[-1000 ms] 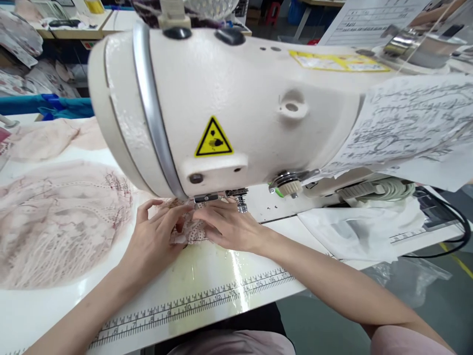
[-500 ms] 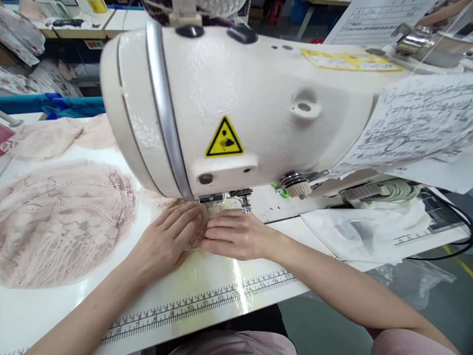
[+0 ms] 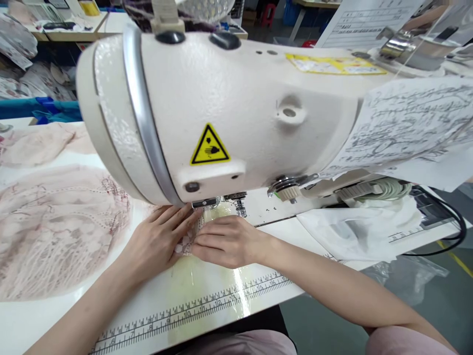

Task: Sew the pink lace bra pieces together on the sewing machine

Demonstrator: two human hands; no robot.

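A cream sewing machine (image 3: 221, 103) fills the middle of the view, with its presser foot (image 3: 207, 202) just above my fingers. My left hand (image 3: 158, 241) lies flat on a small piece of pink lace (image 3: 186, 241), fingers stretched toward the foot. My right hand (image 3: 225, 241) rests on the same lace from the right, fingers curled and pressed against it. Only a sliver of the lace shows between the two hands.
A heap of pink lace pieces (image 3: 55, 227) lies on the white table (image 3: 44, 315) to the left. A printed ruler (image 3: 192, 310) runs along the front edge. White cloth (image 3: 354, 231), a paper sheet (image 3: 410, 123) and a black cable (image 3: 451, 222) sit at the right.
Both hands have drawn together over the lace under the presser foot. The left hand's fingers went from spread and lifted to flat on the fabric.
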